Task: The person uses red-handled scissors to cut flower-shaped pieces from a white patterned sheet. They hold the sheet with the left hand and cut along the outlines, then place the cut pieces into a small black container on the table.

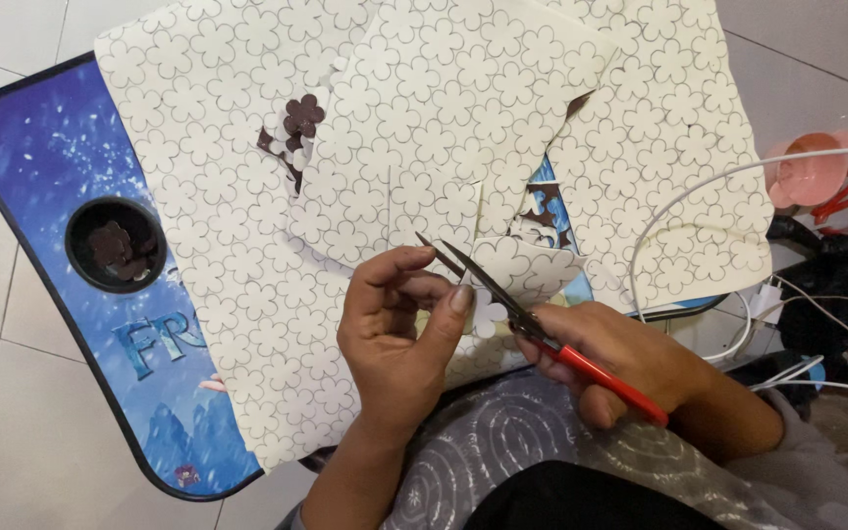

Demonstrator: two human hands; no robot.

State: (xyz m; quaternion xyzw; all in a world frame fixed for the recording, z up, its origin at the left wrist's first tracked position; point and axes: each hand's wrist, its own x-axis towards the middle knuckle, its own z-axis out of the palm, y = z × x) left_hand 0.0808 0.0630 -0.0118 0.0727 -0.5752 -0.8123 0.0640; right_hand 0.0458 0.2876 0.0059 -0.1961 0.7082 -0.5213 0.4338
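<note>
Seen from the head camera, the left hand (pixel 399 329) at lower centre pinches a small white foam flower cutout (pixel 489 316) between thumb and fingers. Just right of it, the right hand (pixel 630 363) grips red-handled scissors (pixel 532 324), blades parted and pointing up-left beside the cutout. White foam sheets printed with flower outlines (pixel 424 128) cover a blue lap table (pixel 61 157). Its round cup hole (pixel 116 245), at left, holds brown flower pieces.

I see matt cream foam sheets printed with flower outlines (pixel 247 196), red plastic-handled scissors with dull metal blades (pixel 532 324), a glossy blue printed plastic lap table (pixel 41 147), and smooth pale floor tiles (pixel 2 442) at left.
</note>
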